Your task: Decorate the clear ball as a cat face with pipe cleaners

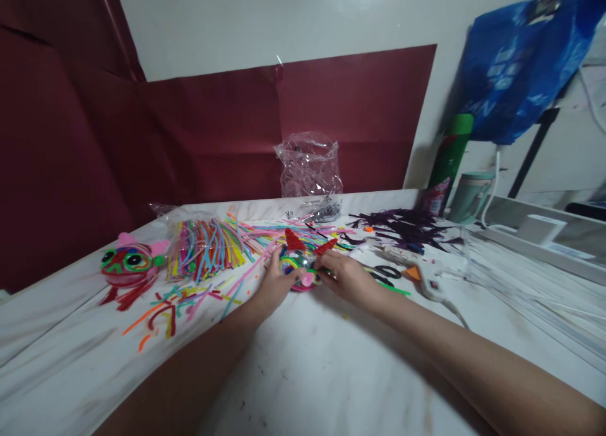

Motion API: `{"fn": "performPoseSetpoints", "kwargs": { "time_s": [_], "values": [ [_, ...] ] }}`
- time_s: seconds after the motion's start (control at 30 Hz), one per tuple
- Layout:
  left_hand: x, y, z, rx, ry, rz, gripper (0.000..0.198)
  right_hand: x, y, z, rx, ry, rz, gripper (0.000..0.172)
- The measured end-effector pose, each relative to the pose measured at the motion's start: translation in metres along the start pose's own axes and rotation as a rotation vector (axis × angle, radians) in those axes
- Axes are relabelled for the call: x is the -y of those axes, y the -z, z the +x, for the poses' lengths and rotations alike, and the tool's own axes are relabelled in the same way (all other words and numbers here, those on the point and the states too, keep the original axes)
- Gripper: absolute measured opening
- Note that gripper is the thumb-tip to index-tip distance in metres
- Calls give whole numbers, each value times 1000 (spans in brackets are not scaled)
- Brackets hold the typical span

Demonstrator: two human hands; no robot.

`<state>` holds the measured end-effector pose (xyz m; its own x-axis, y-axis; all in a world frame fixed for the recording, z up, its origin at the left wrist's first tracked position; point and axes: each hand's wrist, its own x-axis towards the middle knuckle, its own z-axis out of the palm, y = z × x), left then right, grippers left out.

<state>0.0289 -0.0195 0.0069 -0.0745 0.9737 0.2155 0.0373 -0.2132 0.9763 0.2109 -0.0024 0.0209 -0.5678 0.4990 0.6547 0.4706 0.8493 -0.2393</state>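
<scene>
A small pipe-cleaner animal figure [299, 259] with red pointed ears and a pink snout sits on the white table [331, 360]. My left hand [273, 286] cups its left side, fingers curled against it. My right hand [348, 277] grips its right side, fingertips pressed to the figure. Both forearms stretch out from the bottom of the view. A finished figure [130, 265], red and green with big eyes and pink ears, rests further left on the table.
A bag of coloured pipe cleaners [208, 247] and loose cut pieces lie behind and left of my hands. Scissors [388, 273], a glue gun [428, 283], dark purple scraps [407, 228], a clear plastic bag [310, 164], a green bottle [447, 161] and a cup [471, 196] stand to the right.
</scene>
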Motion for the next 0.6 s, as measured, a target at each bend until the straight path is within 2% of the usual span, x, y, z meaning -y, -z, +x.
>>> {"fn": "performPoseSetpoints", "kwargs": {
  "time_s": [0.13, 0.3, 0.43, 0.6],
  "values": [
    [9, 5, 5, 18, -20, -67, 73, -1, 0, -2, 15, 35, -46, 17],
    [14, 7, 9, 27, -48, -25, 69, 2, 1, -4, 39, 115, -162, 20],
    [13, 6, 8, -5, -60, 12, 63, 5, 3, -5, 43, 150, -253, 21],
    [5, 4, 3, 10, -51, 55, 60, 4, 1, -5, 24, 116, -262, 21]
  ]
}}
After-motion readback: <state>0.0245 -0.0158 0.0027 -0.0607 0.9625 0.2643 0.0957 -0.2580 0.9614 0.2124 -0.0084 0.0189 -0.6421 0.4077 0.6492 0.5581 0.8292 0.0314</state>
